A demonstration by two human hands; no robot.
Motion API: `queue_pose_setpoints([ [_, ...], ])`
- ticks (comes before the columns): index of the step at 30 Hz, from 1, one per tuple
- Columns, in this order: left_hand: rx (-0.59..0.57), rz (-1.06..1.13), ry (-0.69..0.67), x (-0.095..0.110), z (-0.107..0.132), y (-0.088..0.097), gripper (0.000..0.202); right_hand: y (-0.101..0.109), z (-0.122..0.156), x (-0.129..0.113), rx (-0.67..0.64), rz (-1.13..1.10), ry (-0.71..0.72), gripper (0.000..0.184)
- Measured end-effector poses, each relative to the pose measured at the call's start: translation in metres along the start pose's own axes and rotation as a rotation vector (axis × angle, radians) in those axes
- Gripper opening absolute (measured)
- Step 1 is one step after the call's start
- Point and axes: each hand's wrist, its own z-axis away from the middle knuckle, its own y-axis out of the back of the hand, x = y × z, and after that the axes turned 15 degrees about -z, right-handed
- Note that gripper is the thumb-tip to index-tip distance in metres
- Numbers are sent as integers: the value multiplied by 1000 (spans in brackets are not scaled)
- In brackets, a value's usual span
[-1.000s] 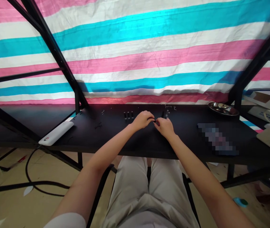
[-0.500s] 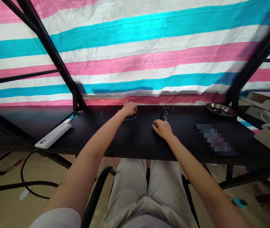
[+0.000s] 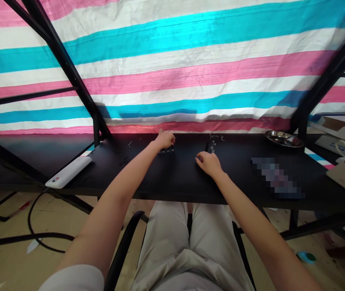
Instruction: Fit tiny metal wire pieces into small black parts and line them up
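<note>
My left hand [image 3: 165,140] is at the far side of the black table [image 3: 160,178], its fingers curled downward. Just under it is a short row of small dark pieces with clear ends [image 3: 168,150], partly covered by the hand. My right hand [image 3: 209,163] rests nearer to me, closed, the thumb pressed towards the fingers. Whatever either hand holds is too small or hidden to name. Beyond the right hand lie a thin black piece [image 3: 207,147] and several small clear bits [image 3: 213,146]. Farther back are small white bits [image 3: 215,136] and a curled white strip [image 3: 222,138].
A shiny metal plate [image 3: 284,139] stands at the back right, near a blurred-out flat object [image 3: 277,178]. On the left lies a white elongated device [image 3: 68,172] with a cable. Slanted black frame bars [image 3: 66,66] flank the table before a striped sheet [image 3: 190,76].
Both hands keep almost the same place and pose. The view has shifted very slightly.
</note>
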Motion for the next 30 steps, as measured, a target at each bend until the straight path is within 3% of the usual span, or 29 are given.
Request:
queue_pose_setpoints([
  [25,7,-2,-33,3,6,1,21,3,0,2,59,-33,2,23],
  [30,54,-42,-42,10,10,10,38,13,2,-3,254,-83,-37,28],
])
